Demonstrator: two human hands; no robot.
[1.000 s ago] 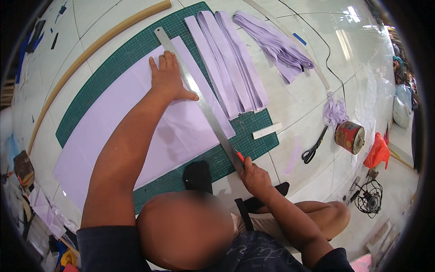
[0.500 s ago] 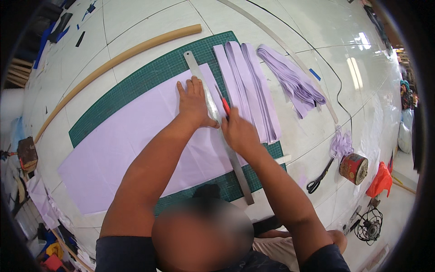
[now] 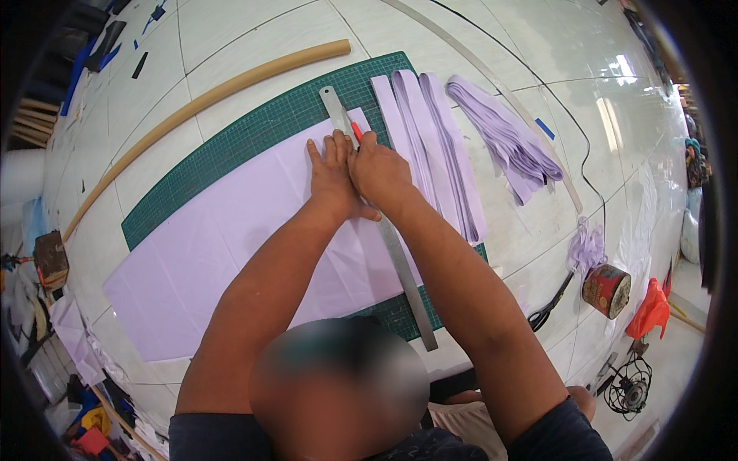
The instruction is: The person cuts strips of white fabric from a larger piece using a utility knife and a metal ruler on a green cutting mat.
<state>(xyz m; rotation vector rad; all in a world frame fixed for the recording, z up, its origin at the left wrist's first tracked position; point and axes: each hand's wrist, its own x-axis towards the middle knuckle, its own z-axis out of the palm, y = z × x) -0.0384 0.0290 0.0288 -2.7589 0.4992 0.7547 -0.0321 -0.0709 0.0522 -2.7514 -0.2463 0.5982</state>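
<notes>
A large lilac sheet of cloth lies over a green cutting mat on the floor. Across its right side runs a long steel ruler. My left hand is open, pressing down on the cloth and ruler with fingers and thumb apart. Close beside its fingers, my right hand is closed around a red utility knife near the ruler's far part. The fingers hide most of the knife, and its blade cannot be made out. Right of it lie long folded lilac strips.
A gathered bundle of lilac strips rests on the tiles farther right. Beyond the mat lies a brown tube. Black scissors, a red tin and a red plastic bag are at the right. A thin metal strip curves behind.
My right hand has moved away from me and slightly left along the ruler with the knife, and is now beside my left fingers. My left hand stays pressed on the ruler.
</notes>
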